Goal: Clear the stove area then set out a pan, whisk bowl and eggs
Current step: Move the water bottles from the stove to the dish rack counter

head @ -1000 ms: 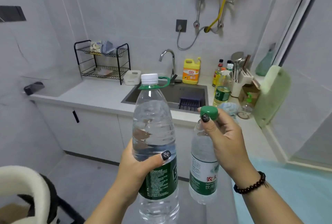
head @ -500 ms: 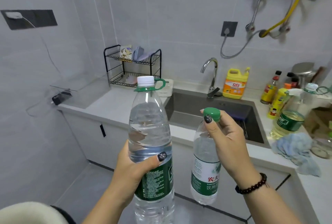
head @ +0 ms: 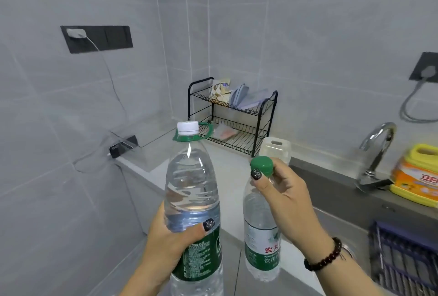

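Note:
My left hand (head: 170, 241) grips a large clear water bottle (head: 192, 191) with a white cap, a green carry ring and a green label, held upright in front of me. My right hand (head: 284, 201) holds a smaller water bottle (head: 260, 236) by its neck, fingers curled just under its green cap (head: 262, 165); it hangs upright to the right of the large one. Both bottles are above the white counter (head: 227, 170). No pan, bowl or eggs are in view.
A black two-tier wire rack (head: 233, 115) with packets stands in the counter's back corner, a white box (head: 275, 147) beside it. The sink (head: 331, 189) with a chrome tap (head: 376, 153) lies to the right, next to a yellow detergent jug (head: 417, 177). A dark grate (head: 403, 257) lies in the basin.
The view has swung left and closer to the counter; the rack and corner now sit ahead. Both hands still hold their bottles upright in the same way.

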The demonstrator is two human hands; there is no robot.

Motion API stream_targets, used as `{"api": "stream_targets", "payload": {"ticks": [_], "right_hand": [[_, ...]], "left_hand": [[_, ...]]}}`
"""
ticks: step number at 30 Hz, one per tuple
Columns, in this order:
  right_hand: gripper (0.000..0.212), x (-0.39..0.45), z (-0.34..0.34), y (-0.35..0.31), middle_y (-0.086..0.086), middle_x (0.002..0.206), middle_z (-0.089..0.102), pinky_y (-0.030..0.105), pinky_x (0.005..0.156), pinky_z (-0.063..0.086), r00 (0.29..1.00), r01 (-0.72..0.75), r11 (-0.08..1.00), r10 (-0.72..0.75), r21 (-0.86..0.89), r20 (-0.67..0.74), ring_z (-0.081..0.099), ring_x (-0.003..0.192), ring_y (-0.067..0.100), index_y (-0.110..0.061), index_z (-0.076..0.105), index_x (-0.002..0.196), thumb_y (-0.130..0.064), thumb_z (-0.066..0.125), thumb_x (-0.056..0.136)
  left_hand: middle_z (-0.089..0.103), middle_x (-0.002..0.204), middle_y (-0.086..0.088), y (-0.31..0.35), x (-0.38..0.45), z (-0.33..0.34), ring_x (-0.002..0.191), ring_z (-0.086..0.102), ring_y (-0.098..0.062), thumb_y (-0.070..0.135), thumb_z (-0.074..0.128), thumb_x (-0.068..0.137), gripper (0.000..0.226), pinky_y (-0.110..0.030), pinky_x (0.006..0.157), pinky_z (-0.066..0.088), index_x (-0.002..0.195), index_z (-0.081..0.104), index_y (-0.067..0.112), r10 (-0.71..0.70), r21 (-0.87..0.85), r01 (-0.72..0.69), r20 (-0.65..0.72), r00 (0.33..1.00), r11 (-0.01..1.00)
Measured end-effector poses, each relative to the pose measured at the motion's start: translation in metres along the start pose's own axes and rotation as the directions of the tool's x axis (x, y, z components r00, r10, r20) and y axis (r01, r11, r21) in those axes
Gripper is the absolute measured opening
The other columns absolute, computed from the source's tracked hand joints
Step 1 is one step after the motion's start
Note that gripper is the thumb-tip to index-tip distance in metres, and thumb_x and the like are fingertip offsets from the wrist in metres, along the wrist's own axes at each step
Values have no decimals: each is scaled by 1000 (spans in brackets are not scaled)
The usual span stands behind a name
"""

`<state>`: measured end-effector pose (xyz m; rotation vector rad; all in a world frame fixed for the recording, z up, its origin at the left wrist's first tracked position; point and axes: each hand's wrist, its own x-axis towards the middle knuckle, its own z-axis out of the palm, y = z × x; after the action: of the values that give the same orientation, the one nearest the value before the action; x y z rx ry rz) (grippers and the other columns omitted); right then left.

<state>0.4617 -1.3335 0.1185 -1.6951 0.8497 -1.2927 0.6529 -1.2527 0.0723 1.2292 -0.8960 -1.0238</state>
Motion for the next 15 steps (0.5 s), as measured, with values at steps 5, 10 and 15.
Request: {"api": "stream_targets", "payload": {"ticks": [5, 10, 15], "right_hand": [[29, 75, 30, 32, -11, 98, 67, 41, 87, 55, 999, -8, 1000, 8, 11, 53, 64, 95, 13, -41, 65, 98, -58, 60, 74], [30, 133, 66, 71, -10, 97, 68, 42, 82, 56, 997, -35, 999, 33, 21, 68, 64, 94, 14, -39, 66, 98, -58, 60, 76], [26, 199, 116, 107, -12, 101, 69, 30, 80, 54, 998, -61, 998, 61, 23, 31, 64, 96, 9, -38, 67, 102, -53, 67, 80]], "left_hand": [[76, 90, -10, -1, 68, -26, 79, 74, -28, 41, 92, 14, 99, -36, 63, 56, 105, 63, 17, -11, -48, 4, -126, 992, 999], [75, 92, -15, -5, 132, -65, 81, 72, -35, 33, 84, 28, 81, -45, 72, 54, 105, 64, 16, -38, -104, 15, -225, 974, 994], [75, 87, -14, 2, 212, -109, 76, 73, -35, 39, 88, 16, 100, -41, 66, 55, 109, 62, 10, -80, -97, 62, -199, 977, 993]]}}
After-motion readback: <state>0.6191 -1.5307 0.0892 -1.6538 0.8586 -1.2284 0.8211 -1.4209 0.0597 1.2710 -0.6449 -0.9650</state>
